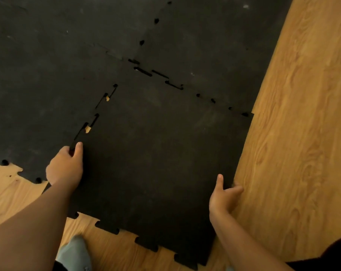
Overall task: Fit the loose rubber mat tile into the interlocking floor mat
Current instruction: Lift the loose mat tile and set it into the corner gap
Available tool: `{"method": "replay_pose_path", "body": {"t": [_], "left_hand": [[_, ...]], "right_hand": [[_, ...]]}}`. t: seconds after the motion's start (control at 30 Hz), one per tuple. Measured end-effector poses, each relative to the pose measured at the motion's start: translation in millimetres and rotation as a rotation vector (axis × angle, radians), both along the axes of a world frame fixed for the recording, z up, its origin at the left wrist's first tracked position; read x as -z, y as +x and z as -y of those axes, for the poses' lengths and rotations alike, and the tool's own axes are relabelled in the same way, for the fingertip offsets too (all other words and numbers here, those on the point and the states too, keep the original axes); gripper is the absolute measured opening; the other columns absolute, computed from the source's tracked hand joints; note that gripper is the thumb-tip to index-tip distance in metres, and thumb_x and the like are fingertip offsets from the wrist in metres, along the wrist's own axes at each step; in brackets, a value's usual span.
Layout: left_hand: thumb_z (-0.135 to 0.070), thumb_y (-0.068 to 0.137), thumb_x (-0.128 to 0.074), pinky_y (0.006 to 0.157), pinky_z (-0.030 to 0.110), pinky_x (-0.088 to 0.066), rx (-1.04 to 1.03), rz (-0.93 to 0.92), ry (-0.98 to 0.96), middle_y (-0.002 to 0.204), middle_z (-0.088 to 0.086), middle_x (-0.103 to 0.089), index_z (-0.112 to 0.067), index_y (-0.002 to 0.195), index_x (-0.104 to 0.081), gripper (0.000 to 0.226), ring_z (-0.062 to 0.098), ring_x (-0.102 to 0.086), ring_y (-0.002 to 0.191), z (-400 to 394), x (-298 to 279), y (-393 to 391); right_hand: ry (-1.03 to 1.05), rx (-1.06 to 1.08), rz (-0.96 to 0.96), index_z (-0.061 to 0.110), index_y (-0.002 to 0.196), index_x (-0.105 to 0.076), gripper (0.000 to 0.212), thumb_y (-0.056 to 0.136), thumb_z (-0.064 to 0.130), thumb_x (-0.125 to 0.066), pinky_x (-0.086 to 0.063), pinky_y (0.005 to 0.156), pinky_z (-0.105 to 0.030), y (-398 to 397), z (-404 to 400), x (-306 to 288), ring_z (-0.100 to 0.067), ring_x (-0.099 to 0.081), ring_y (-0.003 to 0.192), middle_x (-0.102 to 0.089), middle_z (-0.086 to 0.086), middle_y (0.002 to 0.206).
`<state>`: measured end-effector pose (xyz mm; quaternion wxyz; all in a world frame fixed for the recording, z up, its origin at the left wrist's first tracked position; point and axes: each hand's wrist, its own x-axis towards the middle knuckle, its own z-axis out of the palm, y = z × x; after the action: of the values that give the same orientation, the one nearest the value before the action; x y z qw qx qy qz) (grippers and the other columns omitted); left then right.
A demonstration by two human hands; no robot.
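Observation:
A loose black rubber mat tile (156, 163) lies at the near right corner of the black interlocking floor mat (68, 55). Its jigsaw tabs sit unevenly against the mat along its left and far edges, with small gaps showing wood between them. My left hand (66, 165) grips the tile's left edge, thumb on top, fingers curled under. At the tile's right edge my right hand (223, 194) holds it the same way, thumb on the rubber, fingers beneath. The near edge shows free tabs over the wooden floor.
Light wooden floor (302, 133) runs along the right side and the near edge. A foot in a grey sock (75, 251) stands on the wood just below the tile's near left corner. The mat's own toothed edge (19, 171) ends at the left.

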<state>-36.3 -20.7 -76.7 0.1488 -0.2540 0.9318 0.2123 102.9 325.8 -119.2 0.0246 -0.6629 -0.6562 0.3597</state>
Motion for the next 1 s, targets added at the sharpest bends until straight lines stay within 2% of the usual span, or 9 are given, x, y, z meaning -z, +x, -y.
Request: {"method": "replay_pose_path", "body": {"t": [0.13,0.33,0.53,0.6,0.7,0.83,0.9,1.0], "left_hand": [[-0.052,0.099,-0.035,0.071,0.05,-0.053,-0.028,0.008,-0.004,0.086,0.018,-0.061,-0.006,0.108,-0.055,0.051,0.033,-0.061,0.077,-3.4,6.9,7.5],[-0.051,0.098,-0.038,0.062,0.046,-0.053,0.033,-0.055,-0.031,0.079,0.018,-0.061,-0.004,0.104,-0.056,0.051,0.032,-0.061,0.067,5.7,3.5,-1.6],[-0.053,0.097,-0.037,0.065,0.049,-0.055,0.069,-0.012,-0.058,0.09,0.021,-0.059,-0.004,0.113,-0.055,0.054,0.033,-0.061,0.073,11.7,3.0,-6.5],[-0.047,0.099,-0.038,0.069,0.049,-0.052,0.145,-0.029,-0.129,0.094,0.021,-0.057,-0.002,0.116,-0.057,0.052,0.034,-0.058,0.082,14.0,3.8,-4.5],[-0.037,0.099,-0.044,0.091,0.055,-0.044,0.233,-0.167,-0.217,0.118,0.023,-0.051,-0.005,0.124,-0.055,0.042,0.04,-0.049,0.109,19.6,3.1,-1.1],[-0.035,0.097,-0.048,0.109,0.053,-0.027,-0.026,-0.289,-0.203,0.143,0.02,-0.038,-0.01,0.137,-0.04,0.048,0.039,-0.037,0.131,18.4,10.1,20.5],[-0.036,0.097,-0.045,0.115,0.052,-0.016,-0.186,-0.25,-0.146,0.154,0.015,-0.027,-0.011,0.144,-0.031,0.055,0.034,-0.023,0.142,10.8,19.0,46.8],[-0.038,0.098,-0.041,0.119,0.05,-0.002,-0.346,-0.077,-0.081,0.163,0.01,-0.006,-0.014,0.153,-0.014,0.066,0.029,-0.003,0.149,-5.9,41.6,94.4]], "right_hand": [[0.085,-0.094,0.037,0.014,0.144,-0.032,0.069,0.088,0.033,-0.067,-0.03,0.111,-0.05,1.8,15.0,-2.7,-0.033,-0.037,0.134,-0.037,-0.015,0.147],[0.057,-0.117,0.084,0.017,0.149,-0.025,0.075,0.089,0.03,-0.068,-0.029,0.11,-0.05,0.0,26.6,-4.1,-0.035,-0.033,0.135,-0.031,-0.015,0.149],[0.036,-0.069,0.134,0.017,0.15,-0.021,0.079,0.088,0.028,-0.068,-0.028,0.111,-0.055,-7.5,34.9,-3.0,-0.037,-0.029,0.137,-0.025,-0.016,0.152],[0.108,-0.121,0.14,0.016,0.152,-0.019,0.084,0.086,0.026,-0.07,-0.023,0.113,-0.055,-12.0,42.0,-8.1,-0.038,-0.026,0.14,-0.024,-0.017,0.153],[0.367,-0.525,-0.009,0.011,0.152,-0.021,0.089,0.081,0.024,-0.073,-0.019,0.115,-0.054,-22.9,62.3,-17.0,-0.037,-0.024,0.142,-0.028,-0.02,0.153],[0.371,-0.95,-0.169,0.017,0.155,-0.01,0.091,0.084,0.032,-0.066,-0.01,0.118,-0.05,-55.9,95.1,-21.9,-0.025,-0.01,0.148,-0.023,-0.012,0.159],[0.38,-1.233,-0.211,0.018,0.155,-0.007,0.088,0.086,0.038,-0.059,-0.005,0.117,-0.049,-74.0,111.2,-21.0,-0.021,-0.005,0.149,-0.022,-0.01,0.16],[0.46,-1.674,-0.169,0.016,0.154,-0.005,0.085,0.09,0.047,-0.051,-0.001,0.117,-0.053,-98.6,130.7,-9.1,-0.023,-0.001,0.149,-0.019,-0.009,0.162]]}}
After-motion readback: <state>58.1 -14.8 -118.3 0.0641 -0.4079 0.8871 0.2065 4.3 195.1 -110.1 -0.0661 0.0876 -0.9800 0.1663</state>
